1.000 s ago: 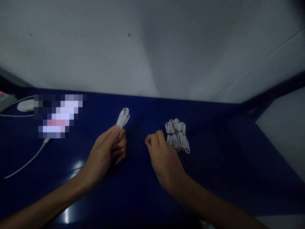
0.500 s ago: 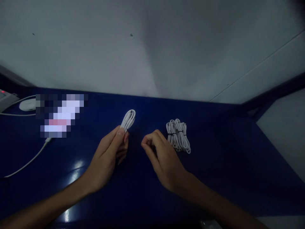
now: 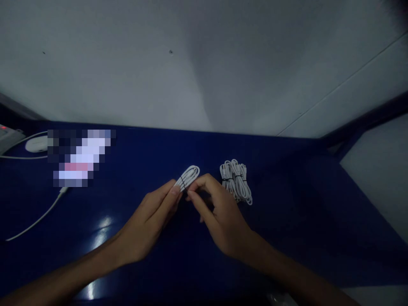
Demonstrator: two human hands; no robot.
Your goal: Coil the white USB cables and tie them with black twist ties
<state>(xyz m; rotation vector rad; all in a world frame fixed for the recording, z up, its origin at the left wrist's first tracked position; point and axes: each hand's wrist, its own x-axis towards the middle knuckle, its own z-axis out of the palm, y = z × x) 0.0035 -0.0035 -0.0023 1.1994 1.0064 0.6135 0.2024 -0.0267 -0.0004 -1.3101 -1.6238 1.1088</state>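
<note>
A coiled white cable (image 3: 191, 172) sticks out beyond the fingers of my left hand (image 3: 153, 214), which is closed around its lower part. A thin black tie (image 3: 181, 182) crosses the coil just above my left thumb. At the lower end of that tie, my right hand (image 3: 219, 216) pinches with thumb and forefinger, close against the coil. The lower end of the cable is hidden inside my left hand. Just beyond my right knuckles lie coiled white cables (image 3: 237, 180) side by side on the table, bound with black ties.
The blue table (image 3: 143, 148) meets a pale wall (image 3: 127, 63) at the back. On the left lie a pixelated, lit phone-like object (image 3: 86, 153) with a white cord (image 3: 41, 223) and a white rounded device (image 3: 36, 144). A white box with a red light (image 3: 8, 137) stands at the far left edge.
My left hand has moved right with the coiled cable and tilted it rightward, so the black tie shows. My right fingertips, apart from the cable before, now meet it at the tie.
</note>
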